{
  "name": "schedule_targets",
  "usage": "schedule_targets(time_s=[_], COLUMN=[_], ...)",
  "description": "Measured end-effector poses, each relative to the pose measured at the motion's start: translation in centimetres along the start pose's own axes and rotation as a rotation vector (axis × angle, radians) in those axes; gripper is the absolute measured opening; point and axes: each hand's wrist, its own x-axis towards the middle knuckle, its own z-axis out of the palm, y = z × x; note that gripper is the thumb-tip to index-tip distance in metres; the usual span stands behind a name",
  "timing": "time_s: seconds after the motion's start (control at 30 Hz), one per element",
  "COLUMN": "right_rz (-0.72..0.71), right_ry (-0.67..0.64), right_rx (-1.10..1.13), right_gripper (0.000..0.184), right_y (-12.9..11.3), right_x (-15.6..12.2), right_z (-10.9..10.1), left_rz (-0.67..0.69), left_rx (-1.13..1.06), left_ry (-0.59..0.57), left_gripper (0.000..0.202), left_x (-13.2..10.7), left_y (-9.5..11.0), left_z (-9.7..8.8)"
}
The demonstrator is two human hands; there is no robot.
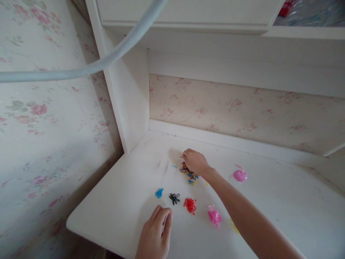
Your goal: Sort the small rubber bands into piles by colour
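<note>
My right hand (196,161) reaches over a mixed-colour pile of small rubber bands (191,174). Its fingers are closed in a pinch, with a tiny dark bit at the tips that is too small to name. Near the front of the white table, my left hand (155,233) is curled, thumb against fingers; what it holds, if anything, is hidden. Just beyond it lie small heaps of blue rubber bands (159,193), black rubber bands (174,198) and red rubber bands (190,206). Pink rubber bands (215,217) are farther right. Yellow rubber bands (235,227) are partly covered by my right forearm.
A pink round object with a looped top (239,175) sits on the white table (113,201) at the right. The back panel and a side panel (132,93) bound the table, with a cabinet (185,14) overhead. A pale curved tube (107,61) crosses the upper left.
</note>
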Motion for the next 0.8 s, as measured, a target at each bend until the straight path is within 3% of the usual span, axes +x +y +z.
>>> schedule_targets(time_s=[0.17,0.33,0.53,0.8], right_rz=[-0.016,-0.053,-0.082,-0.056], right_ry=[0.102,0.213,0.221,0.265], right_rx=[0.056,0.14,0.065,0.174], right_gripper=[0.034,0.027,0.018,0.018], right_y=[-2.6,-5.0,-6.3,-5.9], right_x=[-7.0,-13.1,-14.0,-15.5], right_z=[-0.1,3.0,5.6,5.3], left_rz=[-0.06,-0.06,-0.045,-0.076], left_rx=[-0.03,-0.074,-0.067,-0.032], left_ry=[-0.02,-0.019,0.005,0.018], left_gripper=[0.027,0.027,0.026,0.03], left_x=[-0.2,-0.4,-0.3,-0.2], left_y=[0.0,-0.5,-0.9,-0.5], left_z=[0.0,0.5,0.9,0.7])
